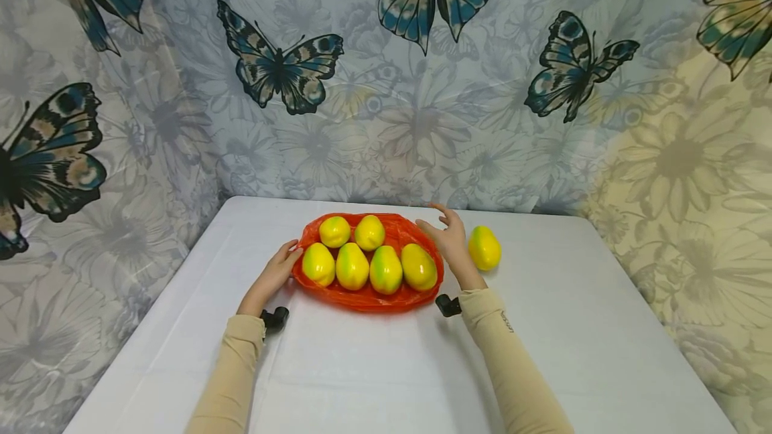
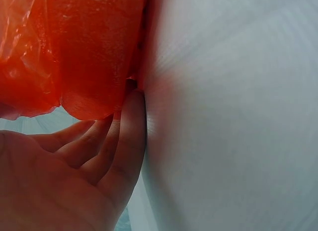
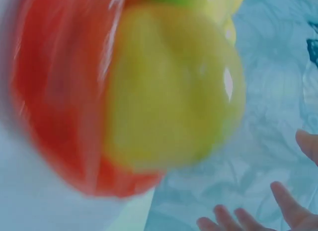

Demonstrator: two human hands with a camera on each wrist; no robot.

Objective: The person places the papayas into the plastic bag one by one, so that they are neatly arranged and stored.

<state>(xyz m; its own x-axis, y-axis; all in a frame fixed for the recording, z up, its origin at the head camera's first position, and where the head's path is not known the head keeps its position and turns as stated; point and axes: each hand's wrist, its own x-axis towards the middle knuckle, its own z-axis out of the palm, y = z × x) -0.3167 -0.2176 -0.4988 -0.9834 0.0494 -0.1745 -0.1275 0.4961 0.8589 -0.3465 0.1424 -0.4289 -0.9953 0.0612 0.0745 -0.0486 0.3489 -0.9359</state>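
Note:
Several glossy yellow-green mango-shaped fruits (image 1: 352,266) sit in an oval tray (image 1: 362,300) covered with crinkled red plastic. My left hand (image 1: 281,269) is at the tray's left end. In the left wrist view, the left fingers (image 2: 130,136) extend straight and touch the low side of the red plastic (image 2: 94,52), close to the tabletop. My right hand (image 1: 449,236) hovers at the tray's right end with fingers spread, holding nothing. The right wrist view shows the rightmost fruit (image 3: 174,92) blurred, with the right fingertips (image 3: 283,191) apart from it.
One more yellow-green fruit (image 1: 484,248) lies on the white tabletop (image 1: 374,374), just right of my right wrist. A butterfly-print cloth (image 1: 416,132) hangs behind the table and along both sides. Each wrist wears a small black camera (image 1: 275,319).

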